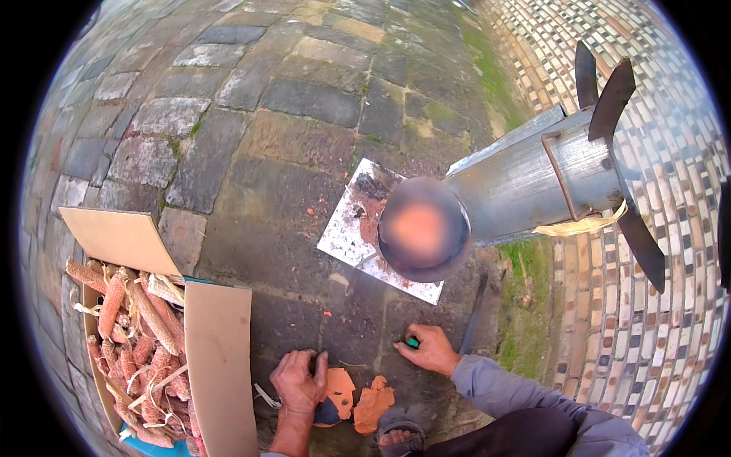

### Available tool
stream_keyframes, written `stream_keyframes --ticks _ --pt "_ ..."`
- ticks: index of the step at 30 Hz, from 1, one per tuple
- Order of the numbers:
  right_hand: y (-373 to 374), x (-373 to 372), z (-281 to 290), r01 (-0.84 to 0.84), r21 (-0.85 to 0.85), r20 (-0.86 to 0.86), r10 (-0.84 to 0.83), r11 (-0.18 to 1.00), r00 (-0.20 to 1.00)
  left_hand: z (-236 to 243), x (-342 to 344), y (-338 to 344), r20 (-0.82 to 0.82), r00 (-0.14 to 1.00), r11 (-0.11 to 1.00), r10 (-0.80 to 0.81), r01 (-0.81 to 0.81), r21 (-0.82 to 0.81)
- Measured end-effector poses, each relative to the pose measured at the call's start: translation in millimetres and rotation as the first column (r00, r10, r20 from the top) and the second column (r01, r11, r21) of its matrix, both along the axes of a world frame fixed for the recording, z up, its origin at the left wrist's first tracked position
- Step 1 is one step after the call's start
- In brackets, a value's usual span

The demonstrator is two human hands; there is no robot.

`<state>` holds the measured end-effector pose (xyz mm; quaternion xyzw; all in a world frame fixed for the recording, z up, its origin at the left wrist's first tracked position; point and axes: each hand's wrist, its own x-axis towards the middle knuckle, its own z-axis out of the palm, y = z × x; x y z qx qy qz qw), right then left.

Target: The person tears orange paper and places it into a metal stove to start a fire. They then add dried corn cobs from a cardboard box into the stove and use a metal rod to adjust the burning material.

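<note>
My left hand (298,381) is low beside the box, fingers curled, beside two torn orange pieces (373,404); anything inside its fingers is too small or hidden to make out. My right hand (426,349) grips a small green object (413,343) above the dark paving (304,305). Ahead of it a metal stove (525,171) with dark legs and a bent handle stands with its round end, blurred orange inside, over a pale, soot-marked board (339,232). A dry husk (571,227) is caught along its side.
An open cardboard box (217,350) full of red corn cobs (145,343) sits at my left. A long dark bar (476,308) lies right of the stove board. A mossy strip (521,320) borders patterned small-brick paving (609,320). My sandalled foot (400,434) is at the bottom.
</note>
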<state>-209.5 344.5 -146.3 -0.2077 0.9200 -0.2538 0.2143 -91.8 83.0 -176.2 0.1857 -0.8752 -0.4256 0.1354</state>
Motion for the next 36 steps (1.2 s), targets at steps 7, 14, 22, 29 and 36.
stream_keyframes --ticks 7,14,22,29,36 --pt "-2.1 -1.6 3.3 -0.003 -0.002 0.014 0.003 1.000 1.000 0.0 -1.8 -2.3 -0.027 1.000 1.000 -0.006 0.005 -0.007" --pt "-2.0 0.3 -0.3 -0.003 0.017 -0.004 0.003 1.000 1.000 -1.2 -1.3 -2.6 -0.033 0.999 1.000 0.008 -0.008 -0.012" --pt "-3.0 1.2 0.1 0.010 0.048 -0.015 -0.009 0.999 1.000 1.2 -1.4 -5.0 -0.037 0.999 0.998 0.017 -0.014 0.069" --pt "-4.1 0.4 2.2 0.018 0.032 0.000 -0.018 0.999 1.000 -1.9 -2.2 -3.4 -0.045 0.999 0.998 0.013 -0.010 0.056" --pt "-1.4 0.5 1.2 0.015 0.030 -0.011 -0.014 0.999 1.000 -1.9 -2.0 -2.0 -0.060 0.998 1.000 0.012 -0.012 -0.005"
